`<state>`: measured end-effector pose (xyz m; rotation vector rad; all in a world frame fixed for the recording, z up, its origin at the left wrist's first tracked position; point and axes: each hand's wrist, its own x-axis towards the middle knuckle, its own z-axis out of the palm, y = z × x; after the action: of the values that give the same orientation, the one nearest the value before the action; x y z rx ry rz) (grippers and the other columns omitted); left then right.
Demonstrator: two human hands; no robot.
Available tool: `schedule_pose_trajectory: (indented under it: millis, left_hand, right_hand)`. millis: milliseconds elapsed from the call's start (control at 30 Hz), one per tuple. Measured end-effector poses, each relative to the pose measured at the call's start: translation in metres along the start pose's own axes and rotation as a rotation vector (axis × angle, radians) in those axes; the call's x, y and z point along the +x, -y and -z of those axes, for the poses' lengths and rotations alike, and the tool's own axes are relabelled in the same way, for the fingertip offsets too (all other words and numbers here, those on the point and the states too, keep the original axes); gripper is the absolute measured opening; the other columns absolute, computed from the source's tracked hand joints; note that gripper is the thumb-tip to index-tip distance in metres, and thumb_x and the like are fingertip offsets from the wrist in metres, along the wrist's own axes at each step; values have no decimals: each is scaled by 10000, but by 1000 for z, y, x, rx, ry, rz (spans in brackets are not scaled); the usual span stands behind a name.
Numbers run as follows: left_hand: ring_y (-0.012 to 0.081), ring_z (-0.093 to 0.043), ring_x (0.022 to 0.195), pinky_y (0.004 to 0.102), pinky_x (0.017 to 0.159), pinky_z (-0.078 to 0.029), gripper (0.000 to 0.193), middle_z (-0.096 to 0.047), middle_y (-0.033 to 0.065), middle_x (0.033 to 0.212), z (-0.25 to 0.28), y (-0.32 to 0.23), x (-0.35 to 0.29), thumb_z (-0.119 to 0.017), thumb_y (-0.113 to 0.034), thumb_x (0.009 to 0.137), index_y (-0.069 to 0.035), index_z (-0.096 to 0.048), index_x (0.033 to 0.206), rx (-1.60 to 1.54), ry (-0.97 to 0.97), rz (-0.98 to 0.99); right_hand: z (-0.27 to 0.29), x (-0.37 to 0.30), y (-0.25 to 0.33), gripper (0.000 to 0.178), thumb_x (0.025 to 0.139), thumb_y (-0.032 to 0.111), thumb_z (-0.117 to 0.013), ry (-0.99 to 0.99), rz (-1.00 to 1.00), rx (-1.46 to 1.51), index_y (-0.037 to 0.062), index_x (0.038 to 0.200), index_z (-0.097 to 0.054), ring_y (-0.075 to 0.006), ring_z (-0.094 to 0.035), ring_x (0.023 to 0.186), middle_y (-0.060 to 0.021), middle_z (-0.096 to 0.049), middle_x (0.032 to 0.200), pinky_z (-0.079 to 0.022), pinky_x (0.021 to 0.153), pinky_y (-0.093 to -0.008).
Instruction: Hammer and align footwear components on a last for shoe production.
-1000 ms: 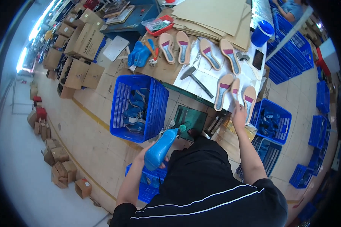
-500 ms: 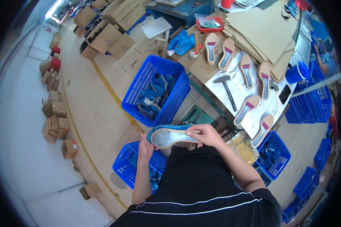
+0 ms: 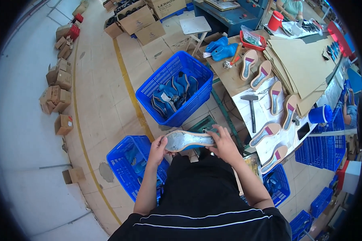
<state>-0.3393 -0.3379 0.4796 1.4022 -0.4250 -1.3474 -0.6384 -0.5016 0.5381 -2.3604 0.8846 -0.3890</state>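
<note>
Over a beige-tiled workshop floor (image 3: 104, 112), a left hand (image 3: 157, 152), fingers closed, and right hand (image 3: 226, 147), fingers half-curled, grip opposite ends of a tan-rimmed, silvery-grey sole (image 3: 189, 139) laid against a glossy blue shoe form (image 3: 191, 149), while six purple-patched soles (image 3: 275, 96) lie unmounted on a brown wooden bench (image 3: 230, 82).

The left forearm (image 3: 148, 182) runs steeply from near to far; the right forearm (image 3: 250, 177) slants from near right toward far left. The left grip (image 3: 157, 150) is closed, thumb on top, fingertips underneath. The right grip (image 3: 225, 145) faces it, back upward, fingers bent, thumb nearer.
</note>
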Motion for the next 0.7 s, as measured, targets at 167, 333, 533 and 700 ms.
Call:
schedule_pose_trajectory:
  millis: [167,333,533,700]
  left_hand:
    - [212,-731,743,318,611,-568,431,-742,109,964,3,-5,0,-619,-306,1092,21,-616,1372,18,20,22]
    - [205,-674,1079,332,933,-560,548,-717,83,1158,2,-31,3,-725,-162,1005,-55,-563,1518,425,69,-195]
    - [337,-605,1301,427,1056,-536,861,-552,154,1452,-57,-108,-10,-910,-329,782,-171,-551,1549,1251,413,-478]
    - [370,-591,1331,452,1079,-528,886,-529,159,1485,-66,-110,-15,-911,-353,754,-197,-549,1547,1445,403,-380]
  right_hand:
    - [-11,-1,-20,633,846,204,-849,52,49,202,72,1406,-585,-402,-641,1174,-191,-643,1273,-542,1010,-454]
    - [-10,-2,-26,657,833,190,-866,87,-32,362,62,1408,-575,-398,-666,1164,-183,-650,1287,-551,997,-464]
    - [-18,-12,-50,659,820,183,-888,26,-66,556,57,1405,-610,-376,-676,1214,-178,-688,1324,-547,1032,-451]
    - [-25,-17,-56,631,816,193,-894,-26,-59,643,63,1387,-658,-356,-685,1218,-161,-717,1306,-534,1048,-430]
